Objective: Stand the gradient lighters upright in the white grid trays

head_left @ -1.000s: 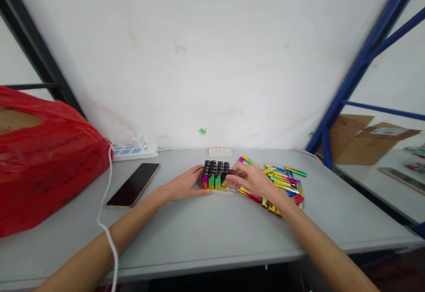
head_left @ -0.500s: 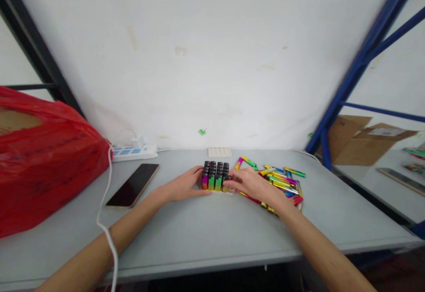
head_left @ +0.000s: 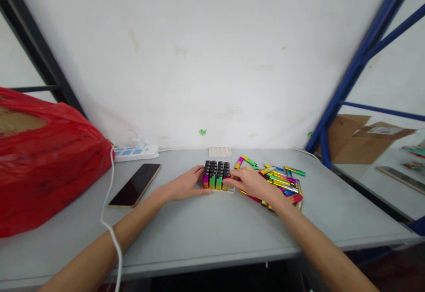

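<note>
Several shiny coloured lighters with black tops [head_left: 215, 176] stand upright in rows in a white tray [head_left: 231, 190], whose edge shows at the front right. My left hand [head_left: 187, 184] rests at the left side of the rows, thumb and fingers apart, touching the outer lighters. My right hand [head_left: 247, 181] is at the right side, its fingertips at the front lighter of the right-hand column; whether they grip it is hard to tell. Right of the rows lies a loose pile of lighters [head_left: 282, 181], partly behind my right hand.
A white grid tray [head_left: 219, 151] lies by the wall. On the left are a phone [head_left: 135, 185], a white cable [head_left: 108, 225], a power strip [head_left: 136, 152] and a red bag [head_left: 49, 163]. A cardboard box [head_left: 361, 146] stands beyond the blue frame [head_left: 352, 68].
My right fingers have shifted slightly at the right-hand column, and more of the white tray's front right corner shows. My left hand stays in place beside the rows.
</note>
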